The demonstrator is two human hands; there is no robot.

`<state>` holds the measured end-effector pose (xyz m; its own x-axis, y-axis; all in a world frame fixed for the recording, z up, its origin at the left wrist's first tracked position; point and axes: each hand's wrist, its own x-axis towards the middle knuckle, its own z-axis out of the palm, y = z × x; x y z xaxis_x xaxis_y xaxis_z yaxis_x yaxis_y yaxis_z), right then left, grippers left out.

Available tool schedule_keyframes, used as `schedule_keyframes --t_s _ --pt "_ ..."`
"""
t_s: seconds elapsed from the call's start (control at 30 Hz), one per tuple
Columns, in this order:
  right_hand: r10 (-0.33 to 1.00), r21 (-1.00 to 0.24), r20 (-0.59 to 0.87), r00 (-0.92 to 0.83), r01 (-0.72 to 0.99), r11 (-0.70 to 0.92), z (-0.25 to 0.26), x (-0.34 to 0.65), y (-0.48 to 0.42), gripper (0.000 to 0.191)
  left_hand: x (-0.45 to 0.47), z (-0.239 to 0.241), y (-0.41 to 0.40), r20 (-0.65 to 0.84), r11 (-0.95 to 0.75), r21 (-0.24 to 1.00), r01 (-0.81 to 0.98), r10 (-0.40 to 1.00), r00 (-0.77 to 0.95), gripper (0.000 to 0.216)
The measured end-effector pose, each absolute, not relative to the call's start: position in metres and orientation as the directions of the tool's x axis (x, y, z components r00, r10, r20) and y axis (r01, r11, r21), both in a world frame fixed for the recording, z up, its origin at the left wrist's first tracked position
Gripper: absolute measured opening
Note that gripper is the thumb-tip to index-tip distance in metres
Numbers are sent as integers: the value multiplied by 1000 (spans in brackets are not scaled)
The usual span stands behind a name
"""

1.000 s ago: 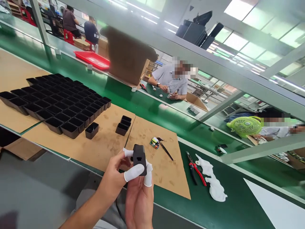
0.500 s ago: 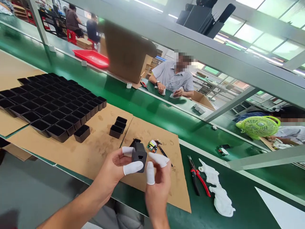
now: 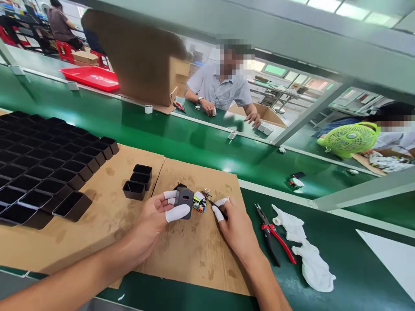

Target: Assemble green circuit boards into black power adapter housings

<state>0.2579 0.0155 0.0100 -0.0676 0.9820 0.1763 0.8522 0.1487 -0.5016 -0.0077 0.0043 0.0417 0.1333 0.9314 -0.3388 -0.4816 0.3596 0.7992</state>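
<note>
Clasping a black plastic housing (image 3: 184,210), the left hand (image 3: 155,214) is closed around its sides, thumb in front and fingers to the rear. The right hand (image 3: 239,224) is nearly shut in a pinch on a slim black tool (image 3: 211,202), possibly tweezers. Between the two grips lies a small populated circuit board (image 3: 199,203), close beside the housing; whether they touch I cannot tell. Since neither hand visibly steadies the board, a careless nudge from the tool's tip could skid it or mark a component. White finger cots (image 3: 177,213) might let the housing slip if the thumb's pressure eases.
</note>
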Motion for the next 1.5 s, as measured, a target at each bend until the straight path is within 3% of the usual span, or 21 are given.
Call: schedule_keyframes --t_s 0.2,0.33,0.47,0.8,1.3,1.5 --pt "973 -664 229 41 737 125 25 267 0 24 -1 27 14 -352 387 839 -382 922 160 71" --pt "951 -760 307 32 610 225 41 254 -14 10 -1 18 11 -403 432 836 -337 902 155 71" --pt "926 -817 376 31 482 316 52 233 -26 18 -1 13 6 -476 489 827 -278 872 118 71" --pt "926 -806 373 -60 472 356 58 221 -38 21 2 5 1 -358 363 921 -142 932 59 64" --pt "911 -679 412 -31 656 330 43 204 -38 37 18 11 -5 -157 168 985 41 969 -190 52" --pt "946 -749 324 18 615 245 38 196 -38 28 16 8 -9 4 35 985 171 975 -224 48"
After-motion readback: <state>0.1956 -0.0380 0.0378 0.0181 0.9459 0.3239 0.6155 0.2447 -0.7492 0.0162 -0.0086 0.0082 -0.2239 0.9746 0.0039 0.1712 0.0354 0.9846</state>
